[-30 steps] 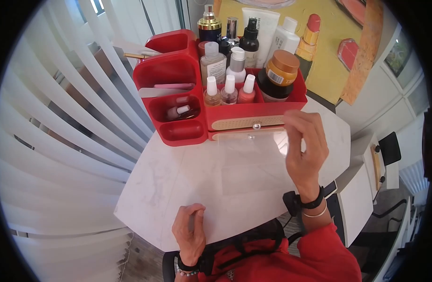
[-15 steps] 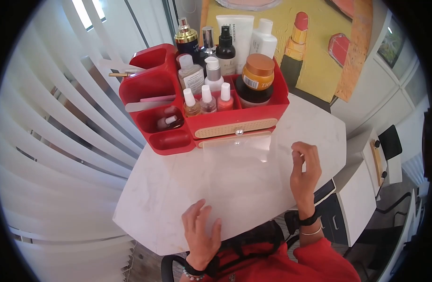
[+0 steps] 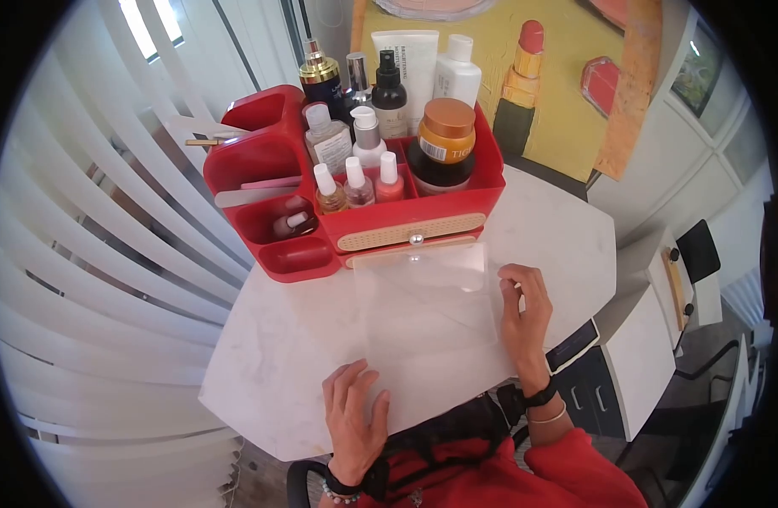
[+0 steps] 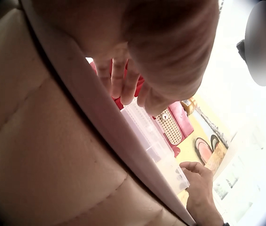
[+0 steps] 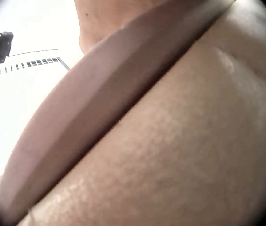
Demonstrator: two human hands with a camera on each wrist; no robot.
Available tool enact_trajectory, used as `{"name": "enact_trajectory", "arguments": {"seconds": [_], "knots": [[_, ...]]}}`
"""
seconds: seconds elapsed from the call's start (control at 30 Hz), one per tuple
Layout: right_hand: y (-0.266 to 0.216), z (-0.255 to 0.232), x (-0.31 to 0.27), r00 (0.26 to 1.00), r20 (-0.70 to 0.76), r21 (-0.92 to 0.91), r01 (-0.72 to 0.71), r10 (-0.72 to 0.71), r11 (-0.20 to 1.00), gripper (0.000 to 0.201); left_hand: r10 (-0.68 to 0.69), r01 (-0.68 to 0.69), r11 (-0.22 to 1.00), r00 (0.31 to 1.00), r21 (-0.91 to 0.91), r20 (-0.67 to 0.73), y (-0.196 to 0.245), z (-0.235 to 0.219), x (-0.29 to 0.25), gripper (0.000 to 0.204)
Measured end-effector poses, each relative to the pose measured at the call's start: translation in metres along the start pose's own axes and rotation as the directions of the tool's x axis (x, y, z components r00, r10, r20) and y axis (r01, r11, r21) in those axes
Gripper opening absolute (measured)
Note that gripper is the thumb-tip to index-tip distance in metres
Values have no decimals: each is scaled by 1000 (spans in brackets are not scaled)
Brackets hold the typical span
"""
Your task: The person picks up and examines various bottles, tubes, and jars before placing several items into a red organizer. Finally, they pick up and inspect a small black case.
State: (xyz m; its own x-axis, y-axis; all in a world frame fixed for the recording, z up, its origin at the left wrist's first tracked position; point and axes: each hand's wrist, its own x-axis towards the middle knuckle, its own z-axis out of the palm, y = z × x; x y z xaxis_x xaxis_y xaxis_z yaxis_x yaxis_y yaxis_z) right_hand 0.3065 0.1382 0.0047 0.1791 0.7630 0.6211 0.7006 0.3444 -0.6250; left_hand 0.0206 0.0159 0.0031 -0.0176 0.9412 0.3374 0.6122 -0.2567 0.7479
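Clear box: a transparent lidded box [image 3: 425, 303] is seen lying flat on the white surface [image 3: 270, 356], directly in front of the red organiser [image 3: 406, 222], its far edge just below the organiser's drawer knob.
Right hand: the right hand [image 3: 521, 315] is laid at the box's right edge, with fingers curled against its side and top corner; a second ago it was raised near the drawer front, so it has been lowered to the box.
Left hand: the left hand [image 3: 353, 413] is spread flat on the surface at the near edge, just short of the box's near left corner; earlier it was loosely closed.
Change: the box, hardly visible before, has been drawn out toward the person and set down.
Meaning: the box is judged to be steadied for handling now.
Organiser: bottles, jars and small polish bottles [image 3: 353, 183] are held upright in its compartments.
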Motion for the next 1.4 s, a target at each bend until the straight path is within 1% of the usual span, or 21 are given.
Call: {"name": "enact_trajectory", "arguments": {"seconds": [0.17, 0.53, 0.63, 0.7, 0.8, 1.13, 1.23, 1.3, 1.4], "knots": [[0, -1, 0, 1000, -12, -8, -13, 13, 1000, 15, -4, 4, 1000, 1000, -8, -2, 0, 0, 1, 32], [-3, 0, 1, 999, -20, -8, -39, 39, 999, 16, -16, 16, 1000, 1000, -11, 2, 1, -1, 0, 30], [-1, -1, 0, 998, 1, -25, -58, 58, 998, 15, -13, 13, 1000, 1000, -4, -6, 2, -1, 0, 29], [5, 0, -2, 996, 63, -6, -56, 56, 998, 15, -11, 11, 1000, 1000, 1, -7, 2, 0, -1, 29], [1, -1, 0, 994, 95, -3, -55, 55, 998, 16, -8, 8, 1000, 1000, 9, -8, 3, 1, -1, 28], [-1, -6, -1, 995, 68, 37, -78, 75, 996, 15, -3, 4, 1000, 1000, 27, -11, 6, 3, -2, 26], [0, -5, -1, 997, 61, 47, -48, 46, 998, 15, 2, -2, 1000, 1000, 31, -12, 5, 4, -1, 26], [-1, -6, -1, 995, 69, 47, -80, 77, 996, 15, 6, -6, 999, 1000, 31, -12, 4, 4, -1, 26], [-1, -6, -2, 994, 73, 44, -83, 80, 996, 15, -2, 2, 999, 1000, 39, -10, 5, 4, -2, 25]]}}
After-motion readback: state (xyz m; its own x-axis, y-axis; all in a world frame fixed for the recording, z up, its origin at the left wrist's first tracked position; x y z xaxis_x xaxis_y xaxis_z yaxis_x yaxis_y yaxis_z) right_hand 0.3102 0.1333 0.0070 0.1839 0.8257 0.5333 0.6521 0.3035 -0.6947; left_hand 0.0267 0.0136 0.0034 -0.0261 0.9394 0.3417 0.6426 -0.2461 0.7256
